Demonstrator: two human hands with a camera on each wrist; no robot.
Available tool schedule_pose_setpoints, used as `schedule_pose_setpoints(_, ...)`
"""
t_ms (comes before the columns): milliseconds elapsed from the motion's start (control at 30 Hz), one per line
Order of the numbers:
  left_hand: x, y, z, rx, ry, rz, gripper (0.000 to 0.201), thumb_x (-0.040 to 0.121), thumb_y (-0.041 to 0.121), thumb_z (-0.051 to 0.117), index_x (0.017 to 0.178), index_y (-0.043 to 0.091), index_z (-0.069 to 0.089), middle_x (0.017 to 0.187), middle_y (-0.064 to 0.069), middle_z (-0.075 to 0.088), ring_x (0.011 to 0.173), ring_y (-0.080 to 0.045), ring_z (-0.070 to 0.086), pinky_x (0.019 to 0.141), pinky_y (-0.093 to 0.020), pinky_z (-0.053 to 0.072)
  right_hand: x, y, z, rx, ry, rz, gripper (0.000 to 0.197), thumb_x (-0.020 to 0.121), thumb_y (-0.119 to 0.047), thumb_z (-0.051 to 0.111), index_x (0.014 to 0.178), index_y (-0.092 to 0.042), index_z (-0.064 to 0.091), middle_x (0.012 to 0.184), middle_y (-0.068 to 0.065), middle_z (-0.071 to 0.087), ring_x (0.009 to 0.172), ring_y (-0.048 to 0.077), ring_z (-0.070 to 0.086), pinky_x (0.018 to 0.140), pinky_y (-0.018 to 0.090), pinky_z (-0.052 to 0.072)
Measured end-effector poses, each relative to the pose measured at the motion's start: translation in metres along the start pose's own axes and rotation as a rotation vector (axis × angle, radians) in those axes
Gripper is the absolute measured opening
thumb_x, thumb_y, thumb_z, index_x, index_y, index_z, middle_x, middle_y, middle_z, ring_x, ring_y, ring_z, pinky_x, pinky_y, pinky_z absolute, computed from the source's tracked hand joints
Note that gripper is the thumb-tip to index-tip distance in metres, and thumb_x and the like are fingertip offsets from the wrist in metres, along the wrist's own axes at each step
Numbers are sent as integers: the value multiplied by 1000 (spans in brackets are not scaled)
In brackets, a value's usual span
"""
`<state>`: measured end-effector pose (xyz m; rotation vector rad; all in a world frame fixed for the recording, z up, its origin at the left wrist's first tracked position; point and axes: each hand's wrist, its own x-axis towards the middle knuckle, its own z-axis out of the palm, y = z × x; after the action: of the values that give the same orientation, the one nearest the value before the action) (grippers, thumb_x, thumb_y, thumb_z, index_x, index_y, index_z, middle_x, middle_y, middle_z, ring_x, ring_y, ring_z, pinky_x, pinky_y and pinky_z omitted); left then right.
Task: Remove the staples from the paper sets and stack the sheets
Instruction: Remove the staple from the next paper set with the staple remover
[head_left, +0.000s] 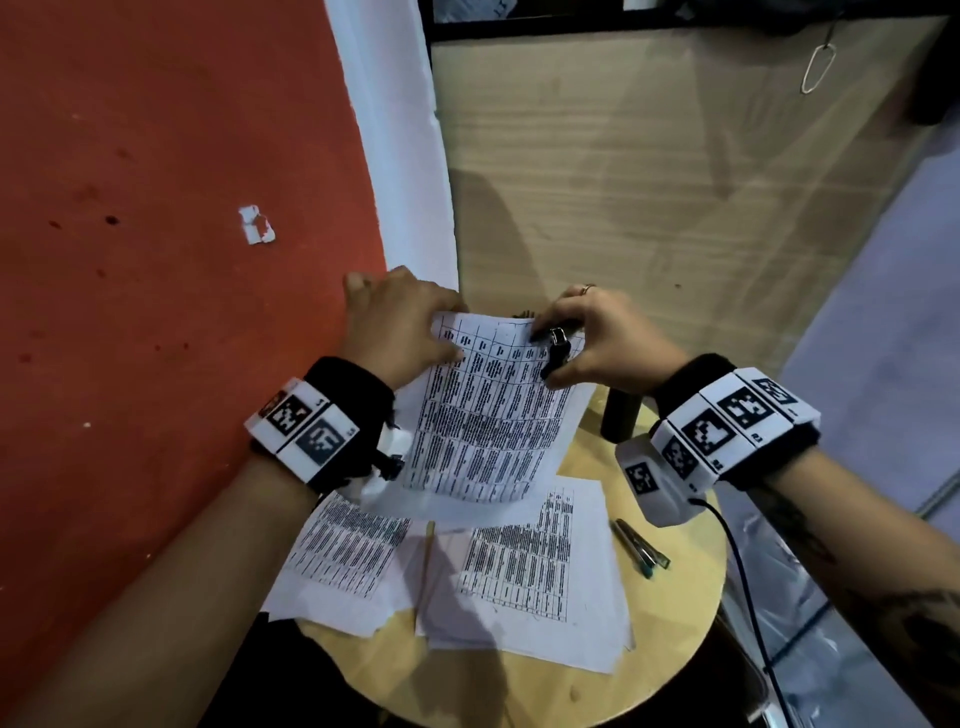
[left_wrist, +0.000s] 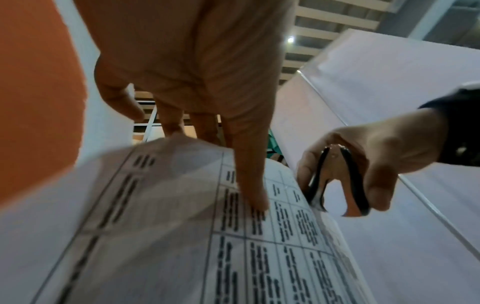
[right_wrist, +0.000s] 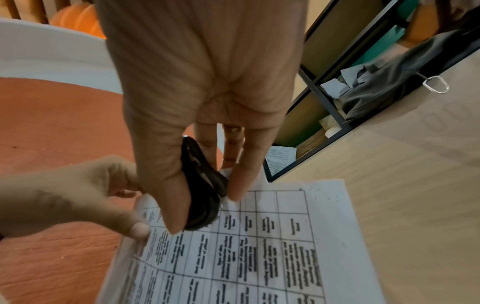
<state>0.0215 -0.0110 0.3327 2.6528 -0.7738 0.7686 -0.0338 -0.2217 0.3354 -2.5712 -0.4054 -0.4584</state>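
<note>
A printed paper set (head_left: 488, 410) with a table on it is lifted above the round wooden stool (head_left: 670, 597). My left hand (head_left: 405, 322) pinches its top left corner, thumb on the front (left_wrist: 254, 185) and fingers behind. My right hand (head_left: 587, 332) grips a black staple remover (head_left: 556, 351) between thumb and fingers at the sheet's top right edge. In the left wrist view the staple remover (left_wrist: 335, 185) has its metal jaws against the paper's edge. In the right wrist view the staple remover (right_wrist: 202, 189) sits on the paper set (right_wrist: 259, 246) near the top edge.
Loose printed sheets (head_left: 524, 571) lie spread on the stool under the lifted set, with a pencil (head_left: 423, 571) across them. Two pens (head_left: 641, 548) lie at the stool's right side. A dark cylinder (head_left: 621, 415) stands behind. An orange wall (head_left: 156, 208) is left, a wooden panel (head_left: 649, 182) ahead.
</note>
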Motion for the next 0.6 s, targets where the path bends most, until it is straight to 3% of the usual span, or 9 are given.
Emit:
schedule_pose_setpoints(67, 5, 7, -1, 19, -51, 17, 36, 72, 52, 72, 102, 32, 68, 96, 3, 69, 104, -22, 55, 78, -35, 20, -1, -2, -2, -5, 6, 9, 48, 52, -6, 87, 98, -12, 71, 93, 4, 58, 81, 16, 54, 75, 27, 45)
schedule_pose_setpoints(133, 10, 13, -1, -59, -114, 23, 31, 73, 50, 72, 93, 26, 68, 89, 3, 70, 98, -23, 59, 84, -34, 27, -2, -3, -3, -3, 30, 19, 48, 52, -7, 87, 98, -11, 71, 94, 6, 58, 81, 18, 55, 76, 28, 46)
schedule_pose_setpoints(200, 10, 15, 2, -166, -197, 13, 38, 68, 54, 72, 85, 21, 69, 80, 2, 70, 91, -25, 61, 91, -37, 38, -3, -3, -4, 3, 66, 28, 48, 52, -7, 87, 98, -10, 72, 95, 8, 60, 81, 20, 56, 77, 29, 47)
schedule_pose_setpoints(267, 10, 14, 5, -301, -264, -8, 37, 61, 57, 66, 79, 25, 70, 76, 3, 70, 85, -24, 64, 87, -41, 47, -5, -1, -3, 8, 99, 37, 48, 53, -7, 86, 99, -10, 72, 96, 11, 60, 82, 20, 56, 77, 29, 47)
schedule_pose_setpoints(333, 9, 14, 7, -401, -275, -29, 37, 60, 55, 64, 83, 28, 73, 78, 4, 71, 81, -21, 64, 82, -38, 50, -7, 1, -1, 28, 138, 42, 48, 54, -7, 86, 99, -10, 71, 97, 11, 60, 83, 19, 56, 76, 26, 44)
schedule_pose_setpoints(400, 8, 15, 9, -447, -247, -22, 33, 64, 50, 67, 82, 23, 74, 71, 3, 68, 73, -19, 61, 74, -36, 48, -10, 4, 4, 46, 190, 34, 47, 55, -10, 86, 99, -12, 71, 99, 9, 59, 85, 17, 55, 77, 23, 42)
schedule_pose_setpoints(500, 8, 16, 7, -503, -231, -15, 16, 69, 33, 74, 71, 17, 72, 60, 3, 65, 61, -14, 58, 64, -35, 46, -16, 4, 15, 75, 253, -37, 44, 59, -7, 84, 100, -10, 69, 117, 10, 50, 96, 13, 51, 84, 17, 38)
schedule_pose_setpoints(600, 8, 16, 6, -570, -217, -10, 18, 66, 33, 74, 54, 29, 62, 47, 11, 57, 49, 1, 47, 58, -27, 35, -22, 1, 26, 21, 334, -198, 40, 64, -6, 77, 103, -4, 67, 126, 19, 48, 100, 23, 57, 86, 24, 44)
